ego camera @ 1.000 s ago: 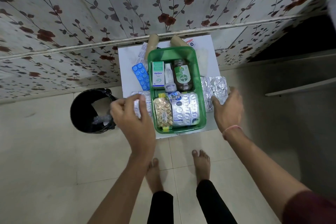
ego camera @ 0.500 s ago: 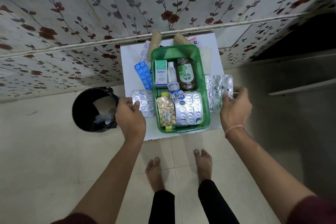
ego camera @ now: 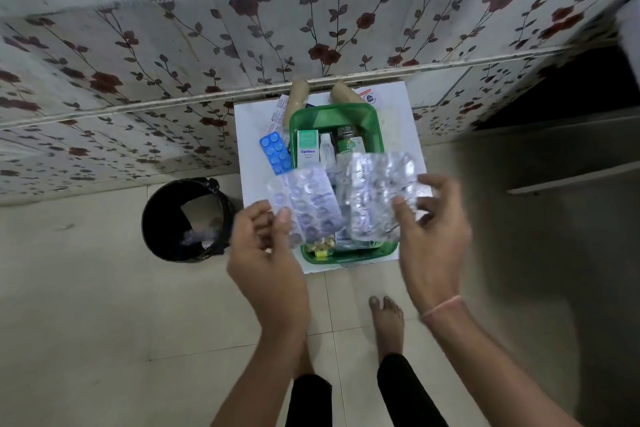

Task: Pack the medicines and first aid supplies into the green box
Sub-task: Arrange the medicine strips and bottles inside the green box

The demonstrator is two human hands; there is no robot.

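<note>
The green box [ego camera: 335, 114] stands on a small white table [ego camera: 398, 104] against the wall. Inside it I see a white-and-green carton [ego camera: 308, 147], a white tube [ego camera: 327, 156] and a brown bottle [ego camera: 349, 142]; more strips lie at its near end, mostly hidden. My left hand [ego camera: 266, 253] pinches silver blister strips [ego camera: 308, 204] held up over the box's near left part. My right hand [ego camera: 433, 236] grips a larger stack of silver blister strips [ego camera: 377, 194] above the box's right side. A blue blister strip [ego camera: 275, 153] lies on the table left of the box.
A black waste bin [ego camera: 187, 218] stands on the tiled floor left of the table. Two tan rolls [ego camera: 298, 94] and paper leaflets [ego camera: 277, 118] lie behind the box by the floral wall. My bare feet are on the floor below the table's front edge.
Both hands have lifted their silver strips off the table at either side of the box and brought them inward, above the box. The view is blurred by motion.
</note>
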